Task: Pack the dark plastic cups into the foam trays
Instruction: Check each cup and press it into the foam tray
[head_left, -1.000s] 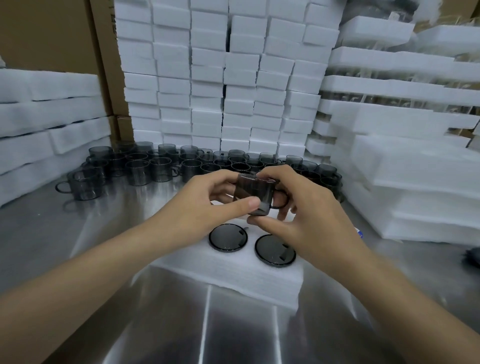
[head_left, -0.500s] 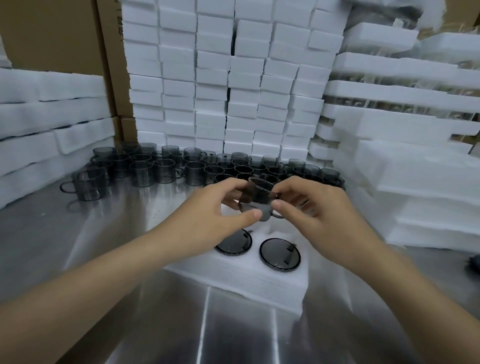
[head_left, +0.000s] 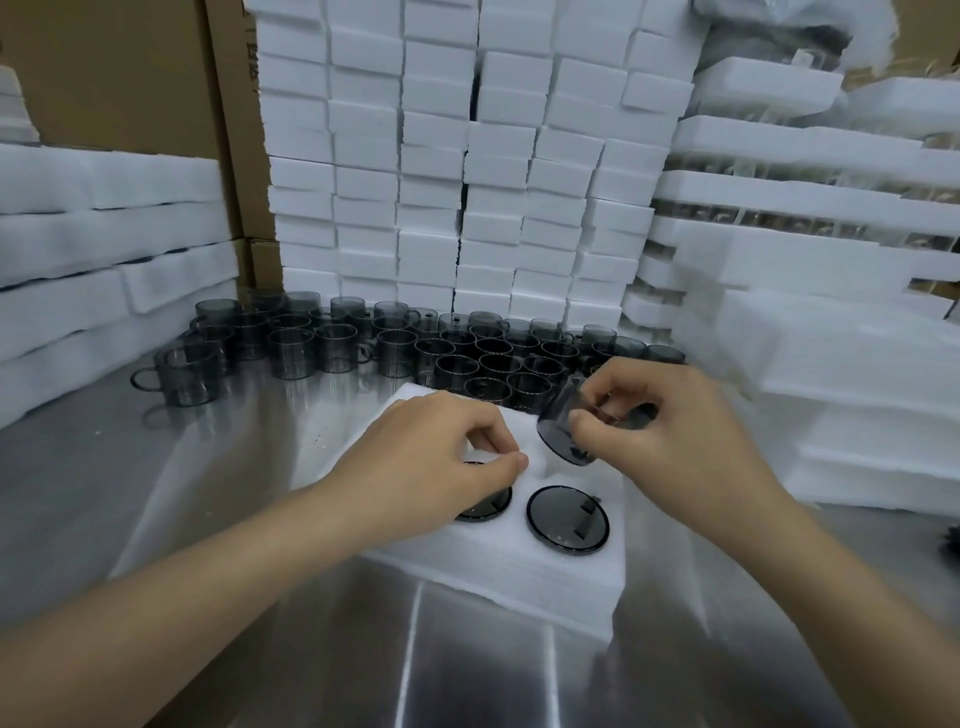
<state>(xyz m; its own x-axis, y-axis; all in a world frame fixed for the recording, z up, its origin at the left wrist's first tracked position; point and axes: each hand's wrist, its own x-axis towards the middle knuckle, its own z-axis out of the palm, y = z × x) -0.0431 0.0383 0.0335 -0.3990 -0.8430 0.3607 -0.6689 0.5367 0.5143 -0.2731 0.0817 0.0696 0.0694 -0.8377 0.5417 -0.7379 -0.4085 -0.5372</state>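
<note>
A white foam tray (head_left: 519, 566) lies on the steel table in front of me. Two dark cups sit upside down in its near holes, one (head_left: 567, 518) in full view, the other (head_left: 483, 506) partly under my left hand. My right hand (head_left: 670, 441) grips a dark plastic cup (head_left: 563, 431), tilted, base toward me, just above the tray's far right part. My left hand (head_left: 441, 467) rests on the tray with fingers curled, thumb and forefinger together; nothing shows between them.
Several dark handled cups (head_left: 395, 348) stand in rows behind the tray, one (head_left: 179, 376) off to the left. Stacks of white foam blocks (head_left: 467, 156) wall the back, foam trays (head_left: 831, 364) pile on the right and foam sheets (head_left: 104, 260) on the left.
My left hand let go of the cup and dropped onto the tray. My right hand carried the cup right and down, tilting it.
</note>
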